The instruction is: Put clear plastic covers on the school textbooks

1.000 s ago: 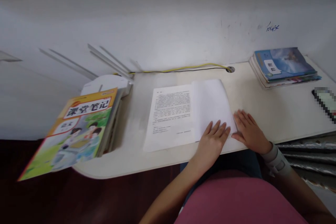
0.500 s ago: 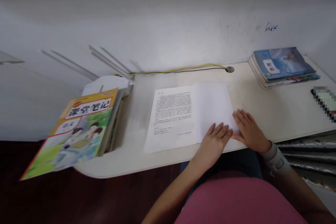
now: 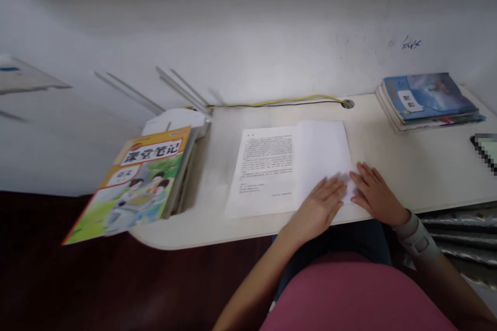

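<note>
An open book (image 3: 267, 165) lies on the white desk (image 3: 217, 165). Its left page carries printed text; over the right side lies a blank white sheet (image 3: 322, 150), and I cannot tell whether it is a page or loose paper. My left hand (image 3: 320, 204) rests flat on the sheet's lower part, fingers stretched out and a little blurred. Just beyond the sheet's right edge, my right hand (image 3: 375, 194) lies palm down with its fingers spread, thumb by the lower right corner. Neither hand grips anything. A grey band (image 3: 417, 238) wraps the right wrist.
At the left, a stack of books topped by a colourful notebook (image 3: 143, 181) juts over the desk edge, before a white router-like device (image 3: 178, 119). More books (image 3: 430, 95) are piled at the back right, near a pixelated phone-like object (image 3: 487, 150). A yellow cable (image 3: 287, 99) runs along the wall.
The view has shifted slightly, so the desk appears further right. My left hand has slid a little up and right over the sheet. My right hand stays beside its edge.
</note>
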`<state>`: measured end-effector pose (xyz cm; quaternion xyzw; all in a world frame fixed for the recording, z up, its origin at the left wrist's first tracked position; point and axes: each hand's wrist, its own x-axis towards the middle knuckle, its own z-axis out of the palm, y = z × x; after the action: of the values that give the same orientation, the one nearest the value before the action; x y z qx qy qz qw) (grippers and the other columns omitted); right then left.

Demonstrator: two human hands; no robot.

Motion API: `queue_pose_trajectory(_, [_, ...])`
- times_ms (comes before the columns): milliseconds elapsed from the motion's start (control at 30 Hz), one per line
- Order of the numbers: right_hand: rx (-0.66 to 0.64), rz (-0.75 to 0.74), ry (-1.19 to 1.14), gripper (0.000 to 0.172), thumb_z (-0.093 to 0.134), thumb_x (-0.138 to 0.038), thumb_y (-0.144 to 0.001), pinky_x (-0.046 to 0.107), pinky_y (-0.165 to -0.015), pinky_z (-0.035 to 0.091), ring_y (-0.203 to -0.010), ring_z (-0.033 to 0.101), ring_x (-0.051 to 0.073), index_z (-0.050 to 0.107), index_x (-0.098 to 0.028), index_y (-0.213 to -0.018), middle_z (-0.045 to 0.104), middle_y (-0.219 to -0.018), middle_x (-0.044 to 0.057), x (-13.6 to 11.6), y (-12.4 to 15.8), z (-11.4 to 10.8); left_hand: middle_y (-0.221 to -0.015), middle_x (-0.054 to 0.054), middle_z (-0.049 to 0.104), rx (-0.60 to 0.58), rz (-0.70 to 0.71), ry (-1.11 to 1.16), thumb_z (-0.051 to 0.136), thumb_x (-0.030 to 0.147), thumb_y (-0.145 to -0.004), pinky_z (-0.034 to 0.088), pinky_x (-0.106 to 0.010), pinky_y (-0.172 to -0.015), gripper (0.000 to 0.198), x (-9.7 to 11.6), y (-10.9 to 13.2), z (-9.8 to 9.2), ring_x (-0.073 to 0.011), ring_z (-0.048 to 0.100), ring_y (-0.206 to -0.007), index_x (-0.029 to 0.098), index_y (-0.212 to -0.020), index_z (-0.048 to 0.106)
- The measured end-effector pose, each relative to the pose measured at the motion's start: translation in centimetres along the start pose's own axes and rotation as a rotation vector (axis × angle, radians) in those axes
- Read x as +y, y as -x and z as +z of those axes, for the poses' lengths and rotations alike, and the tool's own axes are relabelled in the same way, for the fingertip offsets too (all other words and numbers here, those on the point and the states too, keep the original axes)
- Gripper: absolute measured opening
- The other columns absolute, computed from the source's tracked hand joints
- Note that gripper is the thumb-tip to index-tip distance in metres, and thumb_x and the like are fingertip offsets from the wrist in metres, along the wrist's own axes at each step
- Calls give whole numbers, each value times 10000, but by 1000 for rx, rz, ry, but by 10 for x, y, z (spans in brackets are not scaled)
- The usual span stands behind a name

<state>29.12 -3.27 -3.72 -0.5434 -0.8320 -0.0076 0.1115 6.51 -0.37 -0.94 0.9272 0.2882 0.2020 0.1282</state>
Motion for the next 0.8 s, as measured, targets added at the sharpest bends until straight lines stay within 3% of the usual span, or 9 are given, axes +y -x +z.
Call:
queue_pose_trajectory(133, [21, -7, 65, 573, 366, -484, -922, 517, -1056, 288, -1365, 277, 311, 468, -79, -1314, 353, -1453, 214, -4, -3, -4, -1460, -147, 369, 183, -366, -102, 317, 309, -955, 308, -476, -1100, 469, -55, 28, -35, -230, 248, -1390, 143, -1391, 360])
queue_pose_trajectory(233, [46, -70, 94, 543, 356, -461, -932, 522, -1071, 262, -1346, 315, 307, 482, -86, -1304, 387, -1441, 188, -17, -13, -10, -1467, -195, 335, 170, -588, -147, 324, 402, -941, 306, -486, -1095, 539, -101, 55, -52, -283, 268, -1378, 82, -1372, 375])
queue_pose_trajectory(333, [44, -151, 80, 512, 354, -423, -943, 503, -1081, 259, -1322, 364, 281, 472, -91, -1314, 434, -1413, 173, -37, -27, -10, -1457, -253, 316, 131, -724, -161, 336, 475, -919, 294, -519, -1086, 643, -127, 74, -57, -337, 262, -1371, 21, -1374, 346])
queue_pose_trajectory(467, [22, -128, 88, 512, 385, -424, -935, 515, -1072, 270, -1265, 439, 290, 502, -65, -1281, 502, -1348, 197, -52, -40, 0, -1458, -248, 321, 202, -806, -107, 324, 504, -913, 313, -499, -1078, 677, -134, 90, -55, -319, 296, -1362, 46, -1410, 283])
queue_pose_trajectory(600, [46, -79, 98, 496, 411, -408, -930, 528, -1066, 276, -1252, 456, 293, 515, -61, -1268, 508, -1338, 207, -48, -44, 8, -1421, -249, 384, 276, -853, -28, 304, 470, -925, 370, -469, -1038, 667, -135, 104, -54, -291, 414, -1300, 68, -1446, 196])
queue_pose_trajectory(667, [50, -69, 104, 496, 418, -405, -927, 527, -1065, 278, -1254, 455, 296, 515, -58, -1268, 508, -1334, 215, -45, -45, 8, -1386, -254, 431, 255, -855, -42, 308, 454, -926, 372, -480, -1026, 679, -135, 106, -54, -294, 445, -1276, 61, -1456, 146])
queue_pose_trajectory(800, [44, -49, 115, 499, 423, -405, -924, 528, -1065, 278, -1265, 443, 300, 514, -59, -1272, 498, -1341, 221, -42, -42, 7, -1369, -266, 444, 184, -881, -212, 288, 454, -926, 262, -562, -1060, 677, -131, 102, -53, -330, 434, -1277, 35, -1443, 171])
